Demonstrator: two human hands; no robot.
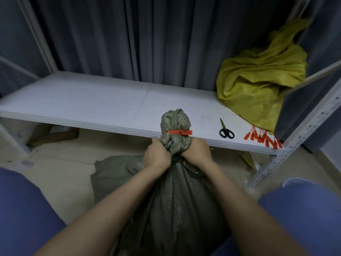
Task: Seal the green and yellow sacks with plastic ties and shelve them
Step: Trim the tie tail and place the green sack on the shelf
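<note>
A full green sack (175, 200) stands on the floor between my knees, just in front of the white shelf (92, 100). Its gathered neck is bunched upright and cinched by a red plastic tie (178, 132). My left hand (157, 157) and my right hand (195, 151) both grip the neck right below the tie, one on each side. A yellow sack (258, 84) lies crumpled and untied at the shelf's right end. A bundle of spare red ties (262, 138) rests on the shelf's front right corner.
Black-handled scissors (226, 131) lie on the shelf left of the spare ties. A perforated white shelf post (295, 145) slants at the right. Another green sack (114, 174) lies flat on the floor behind the full one. Dark curtains hang behind the shelf.
</note>
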